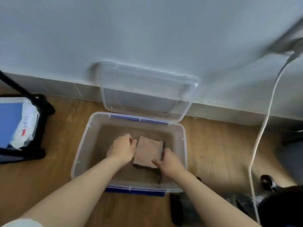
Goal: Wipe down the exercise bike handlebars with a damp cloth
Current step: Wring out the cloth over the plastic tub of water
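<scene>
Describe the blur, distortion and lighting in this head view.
Head view: soft, even light with no harsh glare; wide-angle lens bows the baseboard; motion blur smears the white cable top right; both hands, left hand and right hand, and the cloth look slightly soft.

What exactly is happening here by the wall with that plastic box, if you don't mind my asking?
A person is reaching both hands into a clear storage bin on the wooden floor, its lid leaning open against the wall. The right hand is gripping a folded brownish cloth lying in the bin, while the left hand rests curled just beside it. No exercise bike handlebars are clearly in view.
</scene>
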